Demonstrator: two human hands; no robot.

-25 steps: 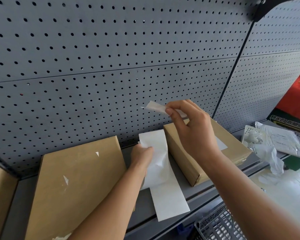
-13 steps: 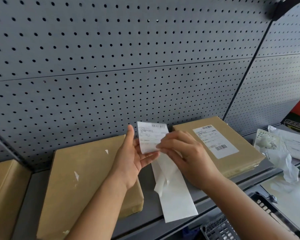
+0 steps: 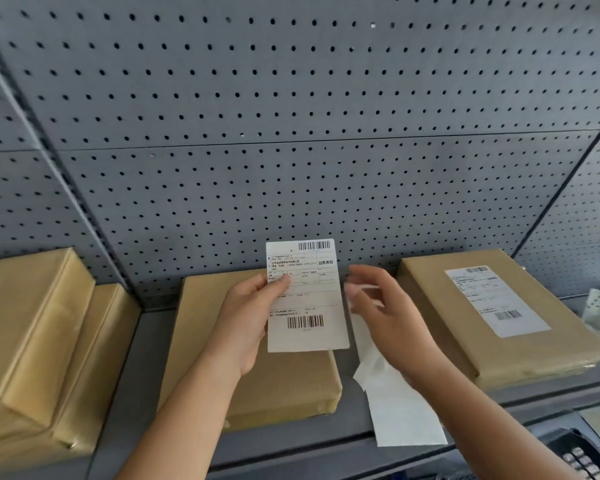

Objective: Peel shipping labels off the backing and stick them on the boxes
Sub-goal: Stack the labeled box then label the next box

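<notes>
Head view: the left hand [image 3: 245, 323] pinches the printed label [image 3: 307, 306] by one side edge, upright over the middle box [image 3: 257, 393]. The right hand [image 3: 388, 320], grip wide and empty, hovers beside it over the backing strip [image 3: 402, 420] on the shelf [image 3: 139, 375].

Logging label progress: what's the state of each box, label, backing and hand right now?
Loose label: off backing, pinched by left hand.
Right hand: open, beside label.
Backing strip: lying on shelf.
Middle box: unlabelled.
Right box: labelled on top.
Left boxes: stacked, no label visible.
</notes>
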